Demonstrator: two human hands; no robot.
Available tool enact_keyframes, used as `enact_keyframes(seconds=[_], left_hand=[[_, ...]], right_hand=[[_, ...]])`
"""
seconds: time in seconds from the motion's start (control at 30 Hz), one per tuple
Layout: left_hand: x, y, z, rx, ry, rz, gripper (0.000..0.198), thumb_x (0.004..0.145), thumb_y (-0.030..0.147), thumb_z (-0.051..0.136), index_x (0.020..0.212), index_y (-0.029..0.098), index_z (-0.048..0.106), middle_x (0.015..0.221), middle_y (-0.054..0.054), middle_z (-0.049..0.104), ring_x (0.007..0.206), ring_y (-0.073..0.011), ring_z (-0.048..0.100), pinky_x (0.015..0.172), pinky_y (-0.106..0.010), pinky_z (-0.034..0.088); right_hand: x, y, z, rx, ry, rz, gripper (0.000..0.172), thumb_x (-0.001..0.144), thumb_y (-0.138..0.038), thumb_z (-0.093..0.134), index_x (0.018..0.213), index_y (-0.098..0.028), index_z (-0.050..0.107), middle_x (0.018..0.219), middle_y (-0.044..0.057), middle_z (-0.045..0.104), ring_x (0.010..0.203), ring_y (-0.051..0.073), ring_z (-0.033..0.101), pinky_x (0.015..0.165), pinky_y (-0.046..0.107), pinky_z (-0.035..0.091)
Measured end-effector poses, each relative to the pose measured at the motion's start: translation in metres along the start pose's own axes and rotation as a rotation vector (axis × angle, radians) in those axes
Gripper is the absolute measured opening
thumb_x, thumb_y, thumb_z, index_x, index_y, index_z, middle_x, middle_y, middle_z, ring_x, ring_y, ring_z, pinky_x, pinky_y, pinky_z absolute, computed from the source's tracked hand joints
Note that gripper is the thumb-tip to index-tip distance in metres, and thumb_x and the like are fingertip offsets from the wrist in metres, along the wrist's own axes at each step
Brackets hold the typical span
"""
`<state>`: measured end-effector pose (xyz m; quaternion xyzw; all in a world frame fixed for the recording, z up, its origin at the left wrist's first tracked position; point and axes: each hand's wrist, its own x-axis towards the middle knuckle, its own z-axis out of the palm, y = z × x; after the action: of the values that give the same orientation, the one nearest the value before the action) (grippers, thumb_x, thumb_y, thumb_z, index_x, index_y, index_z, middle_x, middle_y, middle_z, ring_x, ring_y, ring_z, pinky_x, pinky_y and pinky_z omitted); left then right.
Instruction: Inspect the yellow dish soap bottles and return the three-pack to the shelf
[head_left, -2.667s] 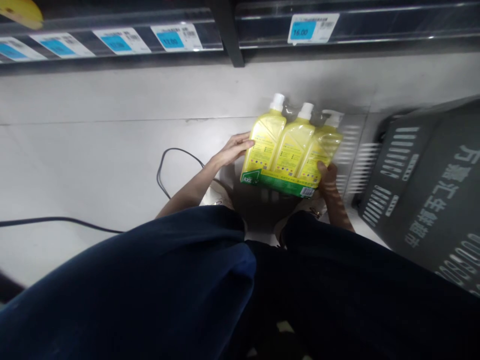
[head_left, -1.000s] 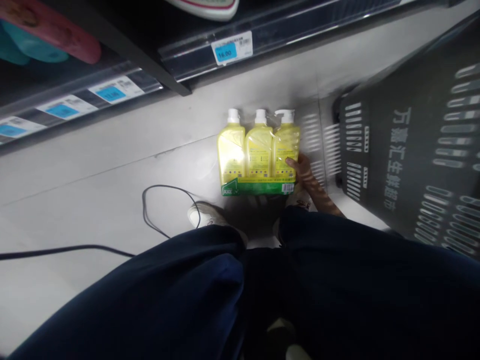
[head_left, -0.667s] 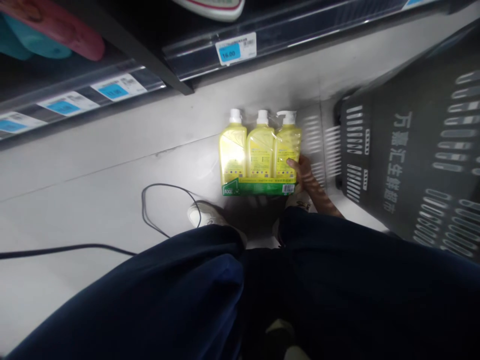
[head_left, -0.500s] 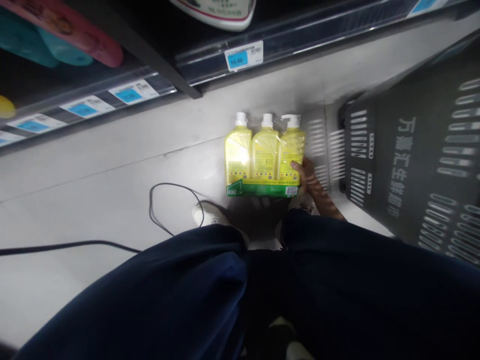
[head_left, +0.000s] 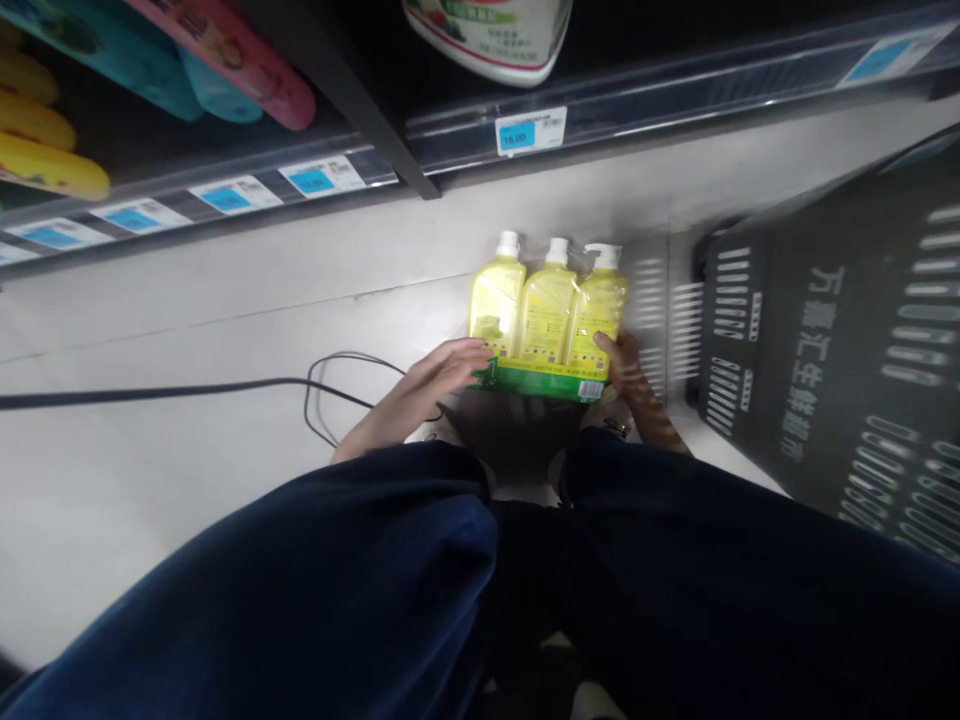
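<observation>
A shrink-wrapped pack of three yellow detergent bottles with white tops, the right one a pump, has a green band along its bottom. My right hand grips its right side, thumb lying on the front and the other fingers hidden behind. At the lower left corner is my left hand, its fingers stretched out and overlapping the pack's edge. Whether they press on the wrap I cannot tell.
A dark shelf edge with price tags crosses the top, bearing pink, teal and yellow bottles. On the right stands a grey shopping basket. A black cable loops at the left, near my shoes.
My left hand has come into view from the lower left and reached the pack's left corner. My right hand keeps its grip. The whole view has shifted slightly.
</observation>
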<state>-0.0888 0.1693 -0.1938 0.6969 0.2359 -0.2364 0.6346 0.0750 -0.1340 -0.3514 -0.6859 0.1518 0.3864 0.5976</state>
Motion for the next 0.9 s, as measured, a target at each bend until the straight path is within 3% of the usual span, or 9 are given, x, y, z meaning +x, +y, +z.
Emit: enact_keyframes(seconds=[0.07,0.2,0.33,0.5,0.63,0.77,0.9], left_hand=[[0.025,-0.015,0.011,0.17,0.089,-0.018,0.067,0.095,0.061,0.049,0.151,0.024,0.042,0.152,-0.012,0.049,0.142,-0.0332,0.044,0.119,-0.053,0.037],[0.071,-0.051,0.038,0.344,0.338,0.021,0.082,0.094,0.062,0.05,0.154,0.009,0.031,0.159,-0.023,0.032,0.151,-0.041,0.022,0.125,-0.059,0.011],[0.093,-0.066,0.059,0.082,0.39,-0.118,0.087,0.095,0.065,0.047,0.157,0.009,0.023,0.156,-0.026,0.035,0.147,-0.0409,0.031,0.123,-0.057,0.022],[0.092,-0.078,0.062,-0.118,0.498,-0.142,0.069,0.097,0.064,0.046,0.148,0.018,0.044,0.146,-0.015,0.052,0.138,-0.0302,0.047,0.121,-0.044,0.032],[0.097,-0.093,0.057,-0.257,0.535,-0.17,0.066,0.094,0.066,0.05,0.14,0.019,0.054,0.143,-0.011,0.057,0.134,-0.0275,0.051,0.115,-0.04,0.039],[0.103,-0.103,0.053,-0.374,0.463,-0.076,0.069,0.092,0.07,0.051,0.138,0.019,0.056,0.145,-0.012,0.056,0.134,-0.0273,0.052,0.111,-0.037,0.044],[0.106,-0.111,0.05,-0.508,0.316,-0.024,0.075,0.088,0.074,0.054,0.136,0.016,0.057,0.141,-0.015,0.059,0.131,-0.0305,0.056,0.107,-0.041,0.048]], right_hand=[[-0.002,-0.002,0.001,-0.011,0.001,-0.006,0.042,0.064,-0.045,0.082,0.097,-0.022,0.071,0.091,0.001,0.077,0.085,0.024,0.071,0.082,0.037,0.059],[-0.001,-0.001,0.001,-0.024,0.016,-0.017,0.042,0.063,-0.046,0.083,0.095,-0.022,0.07,0.09,0.002,0.077,0.085,0.024,0.071,0.08,0.037,0.059],[0.004,0.003,-0.001,-0.024,0.02,-0.021,0.046,0.061,-0.047,0.083,0.096,-0.02,0.069,0.092,0.004,0.076,0.085,0.025,0.071,0.079,0.037,0.059],[0.002,0.001,0.0,-0.01,0.025,-0.02,0.048,0.06,-0.047,0.084,0.096,-0.019,0.068,0.089,0.004,0.075,0.081,0.024,0.072,0.076,0.038,0.06],[-0.004,-0.001,0.001,-0.008,0.017,-0.023,0.042,0.063,-0.044,0.084,0.095,-0.021,0.068,0.09,0.004,0.076,0.087,0.026,0.072,0.079,0.039,0.06],[-0.012,-0.001,0.0,0.016,-0.003,-0.043,0.04,0.065,-0.041,0.083,0.095,-0.022,0.067,0.096,0.004,0.076,0.091,0.028,0.072,0.083,0.042,0.06],[-0.022,-0.007,0.001,0.025,-0.032,-0.046,0.04,0.066,-0.042,0.085,0.095,-0.021,0.067,0.102,0.004,0.076,0.096,0.029,0.072,0.086,0.042,0.06]])
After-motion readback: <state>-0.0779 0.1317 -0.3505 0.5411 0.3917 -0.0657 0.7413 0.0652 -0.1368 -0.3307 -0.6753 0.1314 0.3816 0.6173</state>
